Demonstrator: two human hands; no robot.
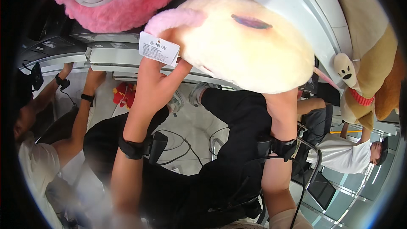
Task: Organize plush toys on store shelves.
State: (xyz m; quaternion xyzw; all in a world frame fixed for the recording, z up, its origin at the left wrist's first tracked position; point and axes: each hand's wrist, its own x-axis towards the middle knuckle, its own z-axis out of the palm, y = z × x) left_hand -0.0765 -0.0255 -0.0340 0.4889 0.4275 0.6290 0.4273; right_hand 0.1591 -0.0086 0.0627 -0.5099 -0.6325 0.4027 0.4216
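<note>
A large cream plush toy (248,51) with a pink ear and a dark stitched eye is held up before me. My left hand (159,73) grips it at the ear side, where a white paper tag (159,49) bearing writing covers some of my fingers. My right hand (281,101) is under the toy's lower right side; its fingers are hidden behind the plush. Each of my wrists wears a black strap with a device.
A pink plush bear (117,3) lies upper left on black boxes. At right stands a tan plush dog (359,92) with a red collar. A red plush toy (124,95) is low beyond my left arm. Co-workers sit at both sides; cables hang near my legs.
</note>
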